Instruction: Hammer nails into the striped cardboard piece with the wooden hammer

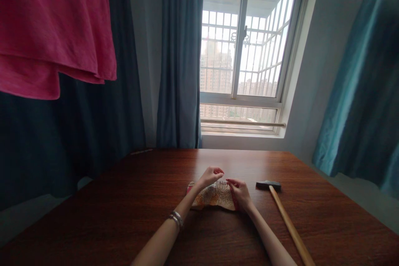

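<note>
A cream, speckled piece with pink ends (pixel 215 199) lies on the wooden table (pixel 149 224); I cannot tell whether it is cloth or something firmer. From its far edge rises a row of several thin dark nails or pins (pixel 222 184). My left hand (pixel 212 176) hovers over the left of this row, thumb and fingertips drawn together. To the right, my right hand (pixel 239 191) rests by the piece's right end, its thumb and forefinger pinched beside the row. Whatever either pinch holds is too small to make out. A silver bracelet (pixel 176 218) circles my left wrist.
A hammer (pixel 288 220) with a dark head and long wooden handle lies right of my right hand. Behind the table are a barred window (pixel 245 50) and blue curtains (pixel 179 58). A pink cloth (pixel 59 29) hangs at the upper left.
</note>
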Motion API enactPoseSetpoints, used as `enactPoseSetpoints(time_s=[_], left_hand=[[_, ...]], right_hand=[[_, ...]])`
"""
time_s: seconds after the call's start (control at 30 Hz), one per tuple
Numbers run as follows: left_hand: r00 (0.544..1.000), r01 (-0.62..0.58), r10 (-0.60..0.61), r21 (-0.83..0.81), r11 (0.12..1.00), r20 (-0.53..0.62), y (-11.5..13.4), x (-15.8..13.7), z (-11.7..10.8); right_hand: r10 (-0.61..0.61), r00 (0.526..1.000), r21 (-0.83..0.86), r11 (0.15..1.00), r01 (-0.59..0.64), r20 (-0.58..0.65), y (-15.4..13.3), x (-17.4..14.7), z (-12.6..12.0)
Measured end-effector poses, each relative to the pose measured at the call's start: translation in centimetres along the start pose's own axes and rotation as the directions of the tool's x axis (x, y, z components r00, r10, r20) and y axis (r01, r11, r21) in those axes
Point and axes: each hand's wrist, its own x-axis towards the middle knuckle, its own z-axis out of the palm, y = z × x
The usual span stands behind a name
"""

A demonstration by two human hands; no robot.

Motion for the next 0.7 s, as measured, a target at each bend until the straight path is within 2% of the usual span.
enactPoseSetpoints(time_s=[0.43, 0.7], left_hand=[[1.000, 0.009, -0.009, -0.004, 1.000, 0.016, -0.20, -0.06, 0.07], [0.999, 0.000, 0.001, -0.018, 1.000, 0.042, -0.14, -0.29, -0.11]], right_hand=[[-0.030, 0.999, -0.028, 0.999, 0.030, 0.015, -0.57, -0.18, -0.26], [-0.037, 0.999, -0.080, 0.996, 0.038, 0.018, 0.23, -0.14, -0.05]])
